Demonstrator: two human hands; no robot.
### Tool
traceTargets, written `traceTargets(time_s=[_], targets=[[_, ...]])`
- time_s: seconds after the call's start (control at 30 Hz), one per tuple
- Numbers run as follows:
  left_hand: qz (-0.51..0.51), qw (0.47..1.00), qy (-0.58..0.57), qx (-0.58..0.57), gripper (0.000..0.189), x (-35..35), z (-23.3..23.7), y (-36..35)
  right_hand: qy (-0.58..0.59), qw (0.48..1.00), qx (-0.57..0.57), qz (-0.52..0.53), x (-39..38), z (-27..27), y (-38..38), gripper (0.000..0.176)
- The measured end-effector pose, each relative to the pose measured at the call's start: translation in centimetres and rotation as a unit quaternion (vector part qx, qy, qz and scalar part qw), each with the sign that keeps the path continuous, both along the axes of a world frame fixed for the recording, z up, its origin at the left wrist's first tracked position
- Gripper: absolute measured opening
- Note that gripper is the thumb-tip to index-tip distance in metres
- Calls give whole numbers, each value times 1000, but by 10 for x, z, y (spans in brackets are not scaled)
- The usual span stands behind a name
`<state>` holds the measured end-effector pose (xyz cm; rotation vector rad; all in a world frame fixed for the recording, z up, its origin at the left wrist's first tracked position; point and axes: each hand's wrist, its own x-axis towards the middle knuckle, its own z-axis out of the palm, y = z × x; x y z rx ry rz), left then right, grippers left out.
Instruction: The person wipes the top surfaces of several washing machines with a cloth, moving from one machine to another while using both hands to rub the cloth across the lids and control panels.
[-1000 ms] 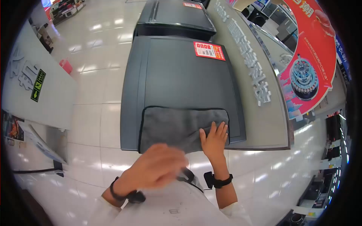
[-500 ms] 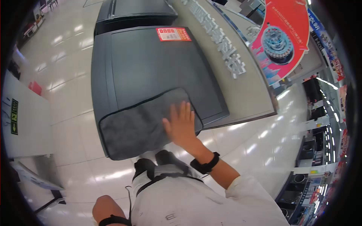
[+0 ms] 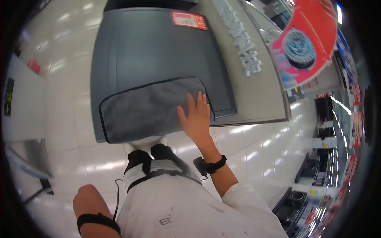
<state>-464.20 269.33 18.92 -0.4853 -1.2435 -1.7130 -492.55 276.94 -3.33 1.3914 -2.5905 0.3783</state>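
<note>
A grey cloth with black edging (image 3: 139, 111) lies across the near end of a large appliance's dark grey flat top (image 3: 166, 47). My right hand (image 3: 196, 117) rests palm down near the cloth's right edge, fingers spread and thumb out to the left, gripping nothing. A black band with a small dark device (image 3: 208, 166) is around that wrist. At the lower left, beside my body, is my left hand (image 3: 90, 200), behind a black wrist band. Its fingers are hidden, so I cannot see whether it holds anything.
A red and white label (image 3: 189, 20) is on the top's far right part. A beige counter with raised white lettering (image 3: 248, 59) runs alongside on the right, with a red display sign (image 3: 313, 35) beyond. A white panel (image 3: 25, 99) stands at far left.
The view has shifted, and the appliance sits higher in it. My right hand stays on the cloth, both somewhat higher in view. My left hand appears further up and to the left.
</note>
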Motion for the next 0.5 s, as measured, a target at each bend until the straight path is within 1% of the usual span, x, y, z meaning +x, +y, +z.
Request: traceTargets(time_s=[0.1, 0.13, 0.2, 0.23, 0.27, 0.37, 0.4, 0.47, 0.5], targets=[[-54, 998, -19, -21, 42, -16, 4, -1, 3, 999, -22, -41, -34, -5, 25, 62], [-77, 996, -26, -26, 42, -22, 3, 1, 28, 997, -51, -50, -43, -8, 31, 60], [-128, 990, -41, -38, 42, -36, 2, 2, 42, 995, -49, -70, -54, -5, 36, 59], [-152, 986, -53, -40, 43, -43, -1, 2, 34, 996, -43, -66, -54, -14, 35, 59], [-178, 981, -68, -45, 43, -47, -1, 2, 41, 995, -65, -66, -49, -17, 32, 58], [-236, 966, -98, -49, 43, -53, -10, -1, 35, 996, -62, -51, -16, -24, 4, 56], [-245, 963, -101, -47, 44, -55, -7, 0, 19, 998, -56, -31, -7, -12, -4, 56], [-260, 959, -109, -38, 44, -53, -13, -2, -23, 998, -56, 5, 29, -5, -32, 57], [-264, 957, -114, -33, 44, -53, -15, -3, -26, 998, -59, 24, 43, -4, -42, 57]])
